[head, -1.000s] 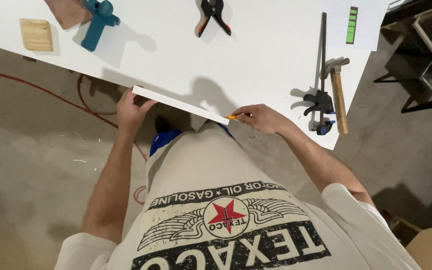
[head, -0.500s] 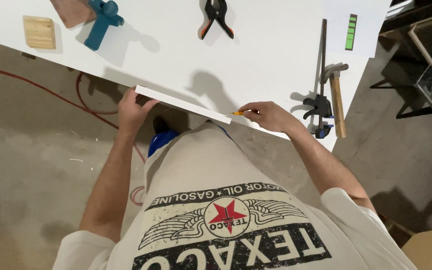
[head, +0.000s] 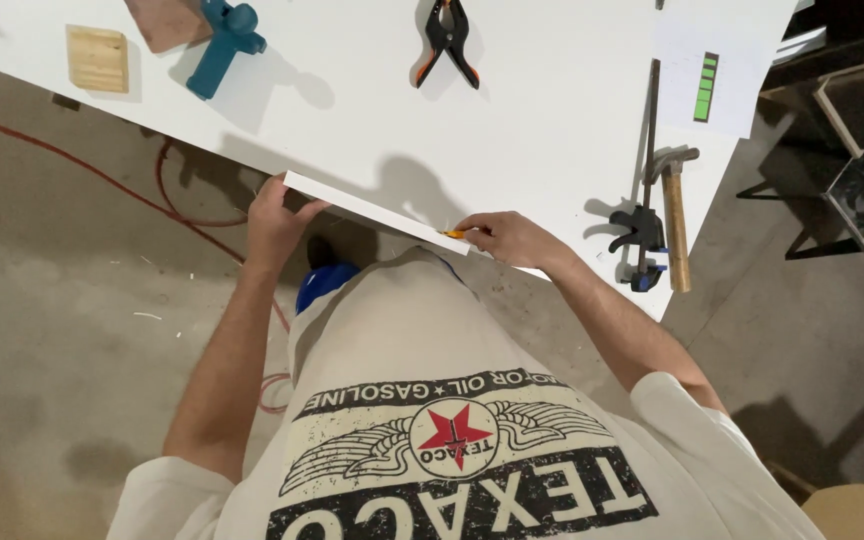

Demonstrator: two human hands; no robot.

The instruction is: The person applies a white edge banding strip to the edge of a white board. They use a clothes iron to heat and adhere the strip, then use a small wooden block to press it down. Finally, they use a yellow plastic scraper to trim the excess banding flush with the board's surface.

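Since the earlier frame, little is changing: both hands are staying at the near edge of the table [head: 552, 120], and the view is shifting only slightly.

Nearest the camera, the left hand [head: 274, 215] is closing around the left end of a thin white strip [head: 372, 212], thumb on top, pinning it along the table's near edge. The right hand [head: 510, 238] is pinching a small yellow-orange tool [head: 452, 234], probably a pencil or a knife, with its tip touching the strip's right end. The strip is lying flat on the table, running from one hand to the other.

Step in hand, as judged: marking or scoring the strip at its right end. The next move is likely calling for steady left-hand pressure so that the strip is not sliding while the tip is travelling.

Further out, right of the hands, a bar clamp [head: 644, 225] and a hammer [head: 674, 215] are lying side by side. At the far edge, a black-and-orange spring clamp [head: 448, 40], a blue clamp [head: 224, 45], a wood block [head: 98, 58] and a sheet with a green bar [head: 707, 80] are resting well apart.

Containers: none are showing in view.
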